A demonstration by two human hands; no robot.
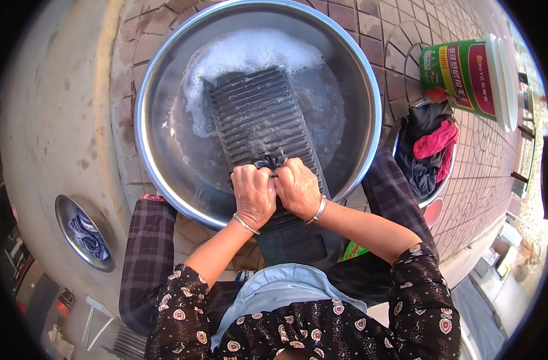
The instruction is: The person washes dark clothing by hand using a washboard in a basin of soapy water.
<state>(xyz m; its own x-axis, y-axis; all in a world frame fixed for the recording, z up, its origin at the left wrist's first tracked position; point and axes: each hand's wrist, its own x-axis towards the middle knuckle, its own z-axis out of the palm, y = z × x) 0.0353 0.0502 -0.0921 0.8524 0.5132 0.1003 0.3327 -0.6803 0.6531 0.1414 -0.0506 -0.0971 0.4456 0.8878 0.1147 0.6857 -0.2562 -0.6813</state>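
Observation:
A dark ridged washboard (260, 117) slants through a large round metal basin (374, 90) of soapy water, its lower end resting over the near rim. White suds (260, 47) float along the far side of the water. My left hand (255, 193) and my right hand (299, 186) are side by side on the lower ridges, both closed on a bunched piece of dark wet cloth (268, 163). Most of the cloth is hidden under my fingers. A bangle circles each wrist.
At right, a basin (449, 173) holds dark and red clothes (431, 146), close to a green plastic bucket (458, 78) with a white rim. A small metal bowl (63, 216) with blue-and-white cloth (88, 236) lies at left on a pale concrete surface (44, 135).

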